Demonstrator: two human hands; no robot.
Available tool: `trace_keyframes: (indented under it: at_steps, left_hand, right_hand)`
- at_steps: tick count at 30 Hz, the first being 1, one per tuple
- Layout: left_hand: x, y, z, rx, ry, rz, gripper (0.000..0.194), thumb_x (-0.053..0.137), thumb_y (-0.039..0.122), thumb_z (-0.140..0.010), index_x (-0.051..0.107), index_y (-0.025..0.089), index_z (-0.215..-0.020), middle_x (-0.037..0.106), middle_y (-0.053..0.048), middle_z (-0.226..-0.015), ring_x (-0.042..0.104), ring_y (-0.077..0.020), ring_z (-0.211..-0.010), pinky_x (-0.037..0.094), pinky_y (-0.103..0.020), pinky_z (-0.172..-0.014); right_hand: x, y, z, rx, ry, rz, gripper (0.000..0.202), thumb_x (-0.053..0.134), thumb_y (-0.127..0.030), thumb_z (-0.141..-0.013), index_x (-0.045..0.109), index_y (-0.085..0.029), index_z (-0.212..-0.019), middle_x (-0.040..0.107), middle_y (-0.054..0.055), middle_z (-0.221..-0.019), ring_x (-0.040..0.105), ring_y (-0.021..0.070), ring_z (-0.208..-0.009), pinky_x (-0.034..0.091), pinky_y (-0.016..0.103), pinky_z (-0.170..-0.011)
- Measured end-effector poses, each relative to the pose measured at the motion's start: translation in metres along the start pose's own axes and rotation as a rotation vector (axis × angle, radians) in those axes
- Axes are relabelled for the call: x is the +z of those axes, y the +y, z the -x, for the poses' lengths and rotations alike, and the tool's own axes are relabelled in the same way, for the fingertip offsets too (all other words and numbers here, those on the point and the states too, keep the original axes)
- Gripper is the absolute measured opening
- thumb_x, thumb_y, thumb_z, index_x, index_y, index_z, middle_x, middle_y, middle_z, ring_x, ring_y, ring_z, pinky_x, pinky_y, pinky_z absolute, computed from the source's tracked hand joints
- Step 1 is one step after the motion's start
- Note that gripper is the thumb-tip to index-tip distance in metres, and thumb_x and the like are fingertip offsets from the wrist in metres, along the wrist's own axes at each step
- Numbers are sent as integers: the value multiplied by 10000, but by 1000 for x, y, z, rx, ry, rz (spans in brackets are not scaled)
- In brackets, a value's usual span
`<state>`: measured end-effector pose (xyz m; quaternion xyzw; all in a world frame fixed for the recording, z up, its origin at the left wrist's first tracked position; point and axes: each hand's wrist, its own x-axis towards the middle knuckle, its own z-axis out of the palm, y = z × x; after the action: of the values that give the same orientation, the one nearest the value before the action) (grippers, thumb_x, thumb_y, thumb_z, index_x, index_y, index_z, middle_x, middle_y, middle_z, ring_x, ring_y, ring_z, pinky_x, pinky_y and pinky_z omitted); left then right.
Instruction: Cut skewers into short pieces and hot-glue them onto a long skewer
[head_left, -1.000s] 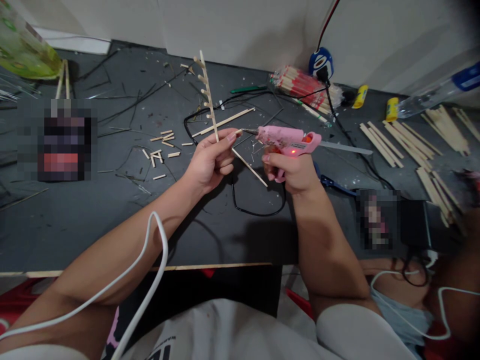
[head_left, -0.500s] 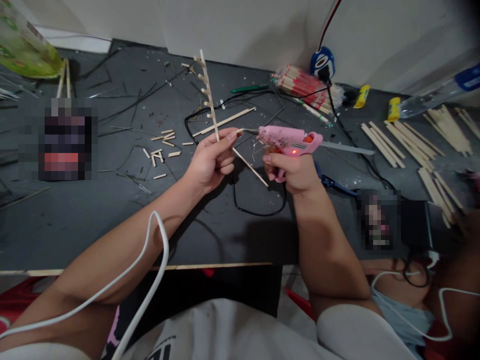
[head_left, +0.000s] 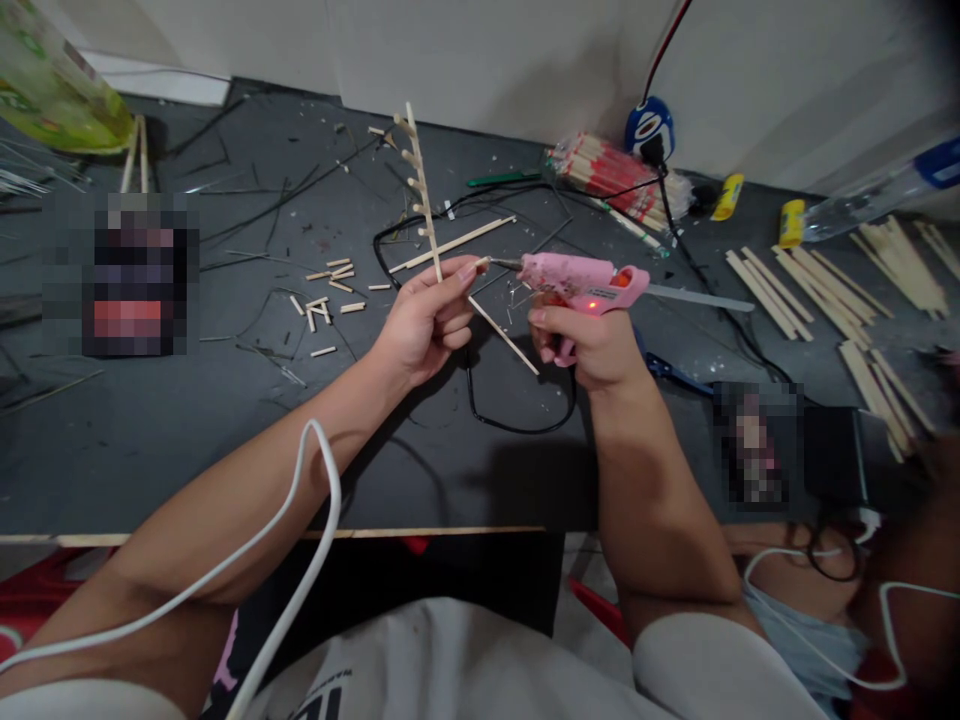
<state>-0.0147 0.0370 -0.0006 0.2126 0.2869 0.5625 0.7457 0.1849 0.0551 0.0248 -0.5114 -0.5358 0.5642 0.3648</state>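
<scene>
My left hand (head_left: 431, 315) is closed on a thin wooden stick (head_left: 424, 190) that slants up and away and carries several short pegs along one side. Between its thumb and forefinger is the end of a small wooden piece (head_left: 484, 264). The metal nozzle of a pink glue gun (head_left: 574, 277) touches or nearly touches that piece; an orange light glows on the gun. My right hand (head_left: 585, 340) is wrapped round the gun's handle. Another thin stick (head_left: 506, 337) slants down to the right beside my left hand.
Short cut pieces (head_left: 319, 308) lie left of my left hand. A bagged stick bundle (head_left: 615, 178) lies at the back, and loose flat sticks (head_left: 769, 290) at the right, near a clear bottle (head_left: 855, 205). A black cable (head_left: 517, 430) loops below the gun. A person's arm shows at far right.
Both hands keep their holds and stay almost where they were. The whole view has shifted slightly, with the table items a little further right.
</scene>
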Motion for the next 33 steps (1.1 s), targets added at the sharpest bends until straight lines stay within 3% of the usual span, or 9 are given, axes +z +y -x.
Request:
trace_keyframes:
  at_steps: [18,24,33]
  left_hand:
    - [1,0,1,-8,-19,3,196,835,302,-841,708,172,-916,247,122,-557,168,-17,-418,155,-160,-401]
    - [3,1,1,-35,39,-21,190,832,302,-836,701,181,-902,257,121,-546,186,-17,-401,165,-166,-401]
    - [4,2,2,-45,16,-11,185,820,299,-835,700,170,-892,259,118,-550,176,-20,-412,150,-165,-408]
  right_hand:
    - [1,-1,1,-3,6,-27,258,760,-304,-694,574,-207,-543,531,-25,-492,504,96,-391,259,253,-365]
    - [3,-4,3,29,7,-8,282,751,-318,-675,540,-212,-522,502,-26,-475,483,93,-380,212,248,-355]
    - [3,-4,2,44,-3,-20,270,764,-312,-657,574,-207,-497,523,-19,-443,477,97,-358,254,249,-355]
